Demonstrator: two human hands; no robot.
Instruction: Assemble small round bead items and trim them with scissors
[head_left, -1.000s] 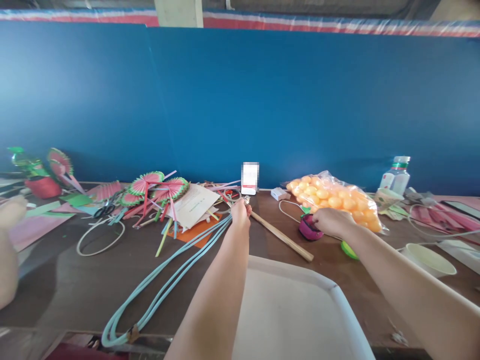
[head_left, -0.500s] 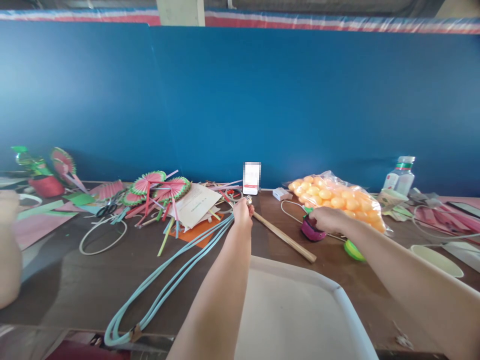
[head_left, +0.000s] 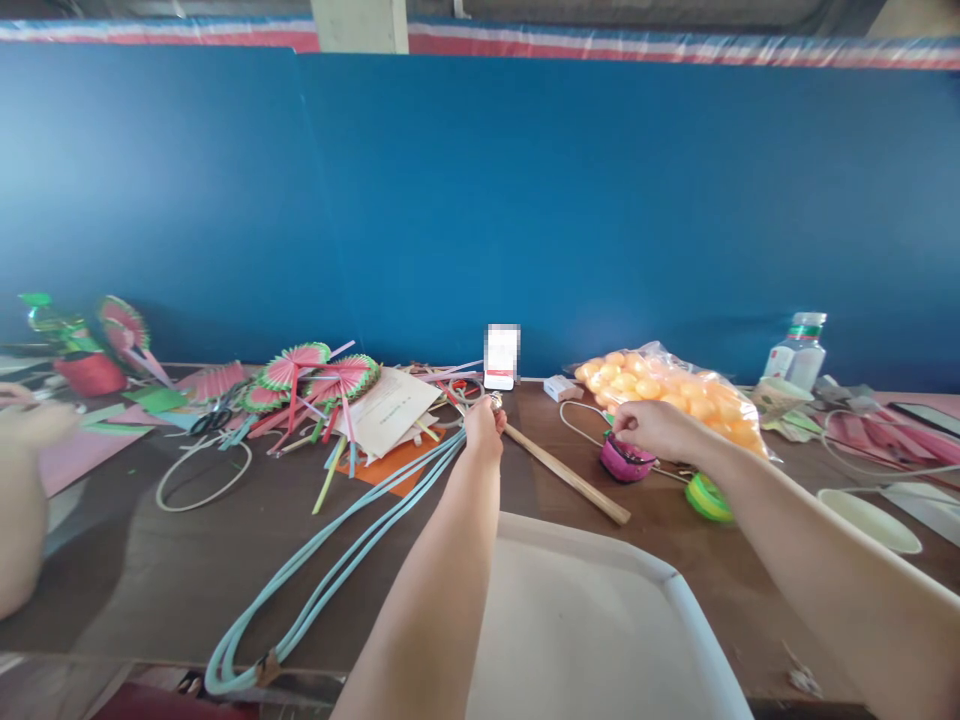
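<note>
My left hand [head_left: 486, 432] is closed at the middle of the table, beside the end of a wooden stick [head_left: 570, 474]. A small shiny metallic-looking piece [head_left: 496, 400] pokes out at its fingertips; its kind is too small to tell. My right hand [head_left: 654, 430] has its fingers drawn together at the top of a small round purple container [head_left: 627, 462]. Whatever those fingers pinch is hidden. Close to the right wrist lies a yellow-green round object [head_left: 708, 498]. A looped pale-blue cord [head_left: 330, 570] runs from beside my left hand toward the front edge.
An upright phone [head_left: 499, 362] and a bag of orange balls [head_left: 675, 388] stand at the back. Paper fans [head_left: 337, 385], papers and scissors [head_left: 214, 415] crowd the left. A white tray-like surface [head_left: 585, 620] lies in front. Another person's hand [head_left: 37, 425] is at far left.
My right hand has shifted slightly up and left, showing more of the purple container's top. My left hand stays almost still. The other person's hand at far left has moved inward.
</note>
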